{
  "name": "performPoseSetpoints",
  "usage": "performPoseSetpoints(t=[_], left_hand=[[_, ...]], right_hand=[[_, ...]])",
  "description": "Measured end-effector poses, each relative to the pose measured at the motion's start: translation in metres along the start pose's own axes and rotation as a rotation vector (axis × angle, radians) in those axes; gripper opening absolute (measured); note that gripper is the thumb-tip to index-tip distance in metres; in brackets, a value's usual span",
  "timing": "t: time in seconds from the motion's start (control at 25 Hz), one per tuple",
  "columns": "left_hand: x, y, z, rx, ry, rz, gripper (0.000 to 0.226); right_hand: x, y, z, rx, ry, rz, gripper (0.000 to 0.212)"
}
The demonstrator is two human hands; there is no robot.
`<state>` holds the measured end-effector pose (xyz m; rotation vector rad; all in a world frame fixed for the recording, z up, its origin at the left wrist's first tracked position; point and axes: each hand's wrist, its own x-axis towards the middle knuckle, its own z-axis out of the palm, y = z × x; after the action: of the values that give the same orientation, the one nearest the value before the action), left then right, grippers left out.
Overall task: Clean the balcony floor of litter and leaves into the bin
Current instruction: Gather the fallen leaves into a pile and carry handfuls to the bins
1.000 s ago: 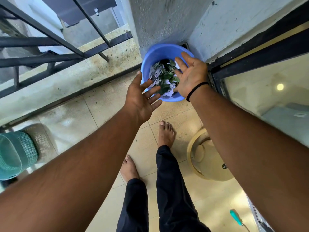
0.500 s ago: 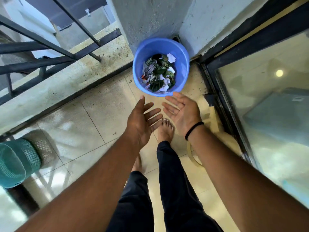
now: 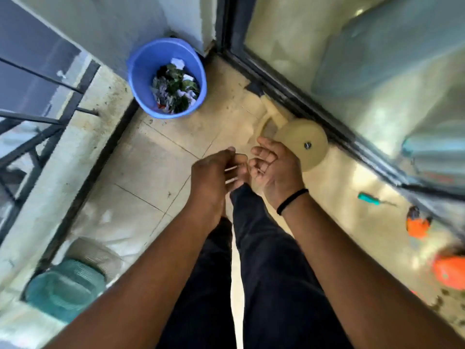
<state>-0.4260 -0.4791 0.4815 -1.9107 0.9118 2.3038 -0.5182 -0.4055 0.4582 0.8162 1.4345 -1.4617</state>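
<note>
Since the earlier frame we have drawn both hands back from the blue bin (image 3: pixel 141 71), which now stands well apart from them in the far corner, between the grey wall and the dark door frame (image 3: pixel 289 96). Inside it lie green leaves (image 3: pixel 176 89) mixed with crumpled paper litter (image 3: pixel 178 62). Our left hand (image 3: pixel 211 177) and right hand (image 3: pixel 276 170) hover close together above our dark trousers (image 3: pixel 264 248) — fingers loosely curled, each grip holding nothing. A black band (image 3: pixel 292 200) circles the right wrist. Just beyond the right hand a cream round stand (image 3: pixel 302 144) rests on the tiled floor (image 3: pixel 156 159); a teal-handled tool (image 3: pixel 368 199) lies farther right, near blurred orange objects (image 3: pixel 416 224).
</note>
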Motion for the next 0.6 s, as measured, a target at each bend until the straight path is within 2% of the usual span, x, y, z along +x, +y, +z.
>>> performPoseSetpoints(t=[0.12,0.24,0.32,0.44,0.6], left_hand=[[-0.022,-0.019,0.012,0.18,-0.02,0.018,0.014],[-0.03,-0.085,0.036,0.421,-0.104,-0.034,0.013],[-0.037,-0.151,0.061,0.589,-0.236,-0.081,0.02],[-0.065,-0.258,0.11,0.786,-0.377,-0.091,0.013],[-0.124,-0.386,0.174,0.968,-0.501,-0.018,0.01]], right_hand=[[-0.023,0.011,-0.052,0.107,0.057,-0.031,0.015],[-0.037,0.045,-0.127,0.272,0.179,0.017,0.014],[-0.037,0.076,-0.19,0.383,0.286,0.041,0.014],[-0.034,0.121,-0.294,0.595,0.487,0.055,0.014],[-0.057,0.16,-0.439,0.853,0.582,-0.006,0.013]])
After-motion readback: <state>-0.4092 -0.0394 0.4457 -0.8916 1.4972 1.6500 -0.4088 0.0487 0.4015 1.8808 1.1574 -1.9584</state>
